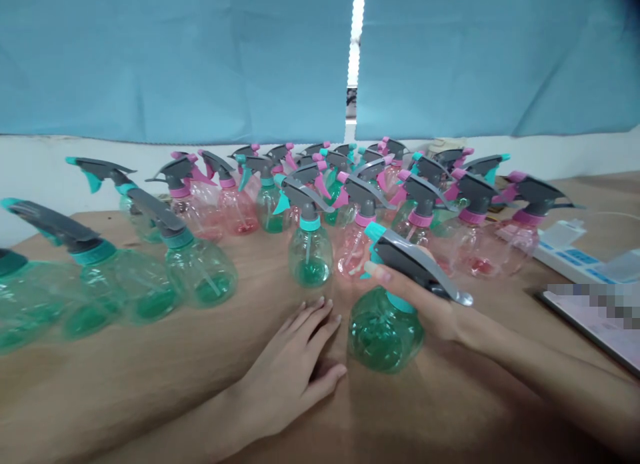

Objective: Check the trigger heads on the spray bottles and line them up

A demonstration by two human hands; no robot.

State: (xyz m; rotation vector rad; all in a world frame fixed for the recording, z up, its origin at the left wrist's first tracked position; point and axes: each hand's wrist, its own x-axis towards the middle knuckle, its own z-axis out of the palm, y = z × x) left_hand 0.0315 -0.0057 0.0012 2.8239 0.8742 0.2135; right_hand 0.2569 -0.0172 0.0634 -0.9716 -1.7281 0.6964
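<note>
Centrally, in the lower middle of the frame, the right hand [430, 304] has its grip closed round the neck & grey trigger head [410, 261] of a green spray bottle [383, 331], whose base sits on the wooden worktop [150, 377]. The left hand [295, 367] lies flat, fingers open, holding nothing, just left of the bottle; contact unclear. Other green bottles [200, 271] & pink bottles [350, 251] crowd the middle & left. Judged step: working the trigger head on this bottle. Any next move calls for a steadied base, since it's held from the top only.

The right hand [425, 304] grips a green spray bottle [385, 327] at its neck, fingers [385, 274] under the grey trigger head [417, 264]. The left hand [295, 364] lies flat on the wooden table [125, 384], fingertips [320, 304] near the bottle.
</note>
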